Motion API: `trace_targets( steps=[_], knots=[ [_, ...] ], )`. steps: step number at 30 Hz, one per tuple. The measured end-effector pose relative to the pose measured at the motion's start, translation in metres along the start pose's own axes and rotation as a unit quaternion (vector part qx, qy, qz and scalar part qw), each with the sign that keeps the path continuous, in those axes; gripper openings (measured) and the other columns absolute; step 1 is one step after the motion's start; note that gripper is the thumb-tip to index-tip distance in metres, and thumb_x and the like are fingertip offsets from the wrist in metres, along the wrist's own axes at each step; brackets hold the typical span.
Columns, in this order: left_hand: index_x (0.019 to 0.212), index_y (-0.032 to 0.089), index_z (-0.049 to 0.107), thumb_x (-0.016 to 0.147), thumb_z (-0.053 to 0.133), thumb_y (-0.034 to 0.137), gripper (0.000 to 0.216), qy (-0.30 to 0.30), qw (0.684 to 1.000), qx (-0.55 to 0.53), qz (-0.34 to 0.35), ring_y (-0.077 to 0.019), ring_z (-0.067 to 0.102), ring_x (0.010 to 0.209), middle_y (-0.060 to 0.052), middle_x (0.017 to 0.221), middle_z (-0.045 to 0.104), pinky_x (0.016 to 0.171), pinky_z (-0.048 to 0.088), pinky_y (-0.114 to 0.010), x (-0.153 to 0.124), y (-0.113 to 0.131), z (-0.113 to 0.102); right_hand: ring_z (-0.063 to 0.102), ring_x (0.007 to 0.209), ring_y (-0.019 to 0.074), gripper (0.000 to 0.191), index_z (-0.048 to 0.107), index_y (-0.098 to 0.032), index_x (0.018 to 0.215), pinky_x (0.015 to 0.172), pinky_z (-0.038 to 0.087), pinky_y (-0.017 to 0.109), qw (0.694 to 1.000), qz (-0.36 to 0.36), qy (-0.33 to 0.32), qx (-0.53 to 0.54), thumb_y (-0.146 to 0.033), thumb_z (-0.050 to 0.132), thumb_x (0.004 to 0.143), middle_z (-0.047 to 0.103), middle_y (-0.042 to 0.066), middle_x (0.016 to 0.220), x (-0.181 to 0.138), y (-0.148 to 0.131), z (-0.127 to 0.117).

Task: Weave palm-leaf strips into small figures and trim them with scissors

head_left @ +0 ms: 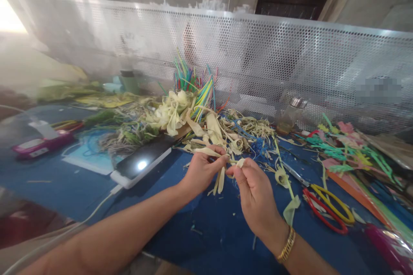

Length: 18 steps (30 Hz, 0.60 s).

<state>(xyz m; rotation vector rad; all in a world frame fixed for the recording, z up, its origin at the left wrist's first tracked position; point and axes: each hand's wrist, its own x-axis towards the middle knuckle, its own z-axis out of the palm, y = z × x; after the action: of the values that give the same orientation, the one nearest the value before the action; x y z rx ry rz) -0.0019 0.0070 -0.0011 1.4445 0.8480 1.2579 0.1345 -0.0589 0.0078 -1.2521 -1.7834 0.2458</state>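
Note:
My left hand (202, 172) and my right hand (257, 192) meet above the middle of the blue table (209, 223). Between their fingertips is a pale corn husk strip (240, 163), pinched from both sides. Loose ends of husk hang down beneath my left fingers. Just beyond my hands lies a heap of pale husks (172, 109), some broad and curled. To the right of my right hand, a thin green stem (284, 165) carries a curled husk piece. Scissors (322, 206) with one red and one yellow handle lie farther right.
A lit phone-like device (146, 161) on a white cable lies left, near a purple power strip (43, 142). Colourful pipe cleaners (196, 81) stand behind the husks. A glass jar (292, 114) and paper flowers (348, 146) are at right. A perforated metal panel (258, 51) borders the back.

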Motion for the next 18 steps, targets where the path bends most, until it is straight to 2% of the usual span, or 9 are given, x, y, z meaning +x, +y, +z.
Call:
trace_targets(
  steps=[6, 9, 13, 18],
  knots=[
    [0.071, 0.016, 0.060, 0.077, 0.064, 0.030, 0.015, -0.033, 0.997, 0.060, 0.038, -0.0105, 0.047, 0.060, 0.001, 0.067, 0.055, 0.056, 0.035, -0.022, 0.000, -0.007, -0.001, 0.059, 0.080, 0.0164, 0.027, 0.057, -0.022, 0.111, 0.075, 0.047, 0.031, 0.998, 0.017, 0.053, 0.019, -0.027, 0.034, 0.097, 0.063, 0.005, 0.091, -0.003, 0.001, 0.002],
    [0.075, 0.016, 0.060, 0.079, 0.062, 0.030, 0.014, -0.039, 0.995, 0.080, 0.044, -0.0104, 0.046, 0.060, 0.001, 0.068, 0.055, 0.056, 0.035, -0.022, -0.003, -0.011, 0.000, 0.061, 0.084, 0.0178, 0.026, 0.054, -0.021, 0.115, 0.078, 0.048, 0.033, 0.998, 0.016, 0.063, -0.002, -0.029, 0.038, 0.096, 0.064, 0.007, 0.096, -0.004, 0.003, 0.001],
    [0.075, 0.017, 0.059, 0.080, 0.062, 0.031, 0.015, -0.040, 0.995, 0.076, 0.041, -0.0105, 0.046, 0.061, 0.001, 0.068, 0.055, 0.057, 0.036, -0.021, -0.004, -0.009, 0.001, 0.060, 0.089, 0.0195, 0.022, 0.056, -0.021, 0.111, 0.079, 0.049, 0.035, 0.996, -0.042, 0.062, -0.047, -0.026, 0.042, 0.094, 0.064, 0.007, 0.096, -0.005, -0.001, -0.003],
    [0.071, 0.016, 0.059, 0.075, 0.066, 0.033, 0.019, -0.007, 0.999, 0.034, 0.009, -0.0111, 0.048, 0.063, 0.000, 0.070, 0.055, 0.058, 0.038, -0.022, 0.000, -0.001, 0.001, 0.059, 0.095, 0.0205, 0.036, 0.048, -0.021, 0.129, 0.086, 0.051, 0.039, 0.994, -0.101, 0.014, -0.035, -0.019, 0.038, 0.094, 0.062, 0.009, 0.101, -0.007, -0.007, -0.004]
  ],
)
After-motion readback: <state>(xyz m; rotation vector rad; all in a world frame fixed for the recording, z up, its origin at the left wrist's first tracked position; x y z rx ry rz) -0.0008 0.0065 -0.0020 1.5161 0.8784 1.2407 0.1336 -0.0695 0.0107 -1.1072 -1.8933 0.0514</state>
